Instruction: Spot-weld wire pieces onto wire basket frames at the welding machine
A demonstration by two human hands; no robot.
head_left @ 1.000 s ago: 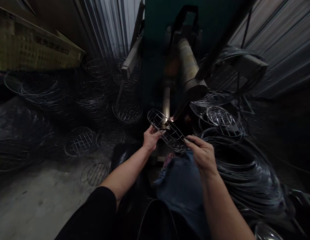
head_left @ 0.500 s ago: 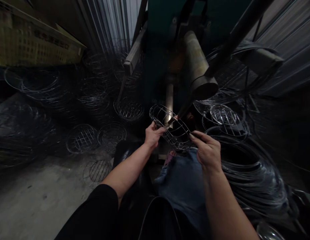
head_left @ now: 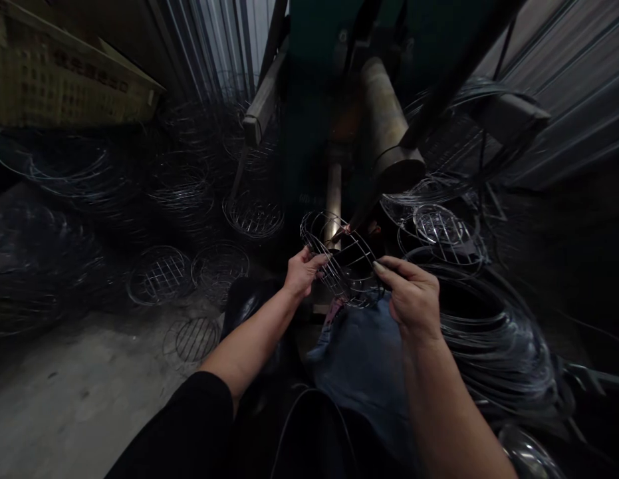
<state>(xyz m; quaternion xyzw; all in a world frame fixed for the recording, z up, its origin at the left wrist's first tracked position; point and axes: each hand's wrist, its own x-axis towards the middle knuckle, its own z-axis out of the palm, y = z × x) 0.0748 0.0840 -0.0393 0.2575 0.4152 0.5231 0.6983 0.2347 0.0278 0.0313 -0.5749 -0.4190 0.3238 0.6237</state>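
A round wire basket (head_left: 362, 256) of thin metal rods is held tilted between my two hands, in front of a green machine (head_left: 314, 100). My left hand (head_left: 302, 271) pinches its left side, thumb over the wires. On the right, the fingertips of my right hand (head_left: 413, 289) close on the rim. The basket's upper wires lie at the tip of the machine's lower metal rod (head_left: 334, 199), by a small copper-coloured point (head_left: 346, 229). Whether the wires touch that point I cannot tell. A thick cylindrical arm (head_left: 386, 113) juts out above.
Stacks of round wire racks (head_left: 182, 183) stand on the left, with a single rack (head_left: 197, 339) on the concrete floor (head_left: 90, 399). Coiled wire hoops (head_left: 508, 359) are piled at my right. A yellow crate (head_left: 70, 80) is at the upper left.
The wire basket has turned and tilted in my hands, its lower part dropping slightly. Both hands keep their hold. The whole view has shifted a little.
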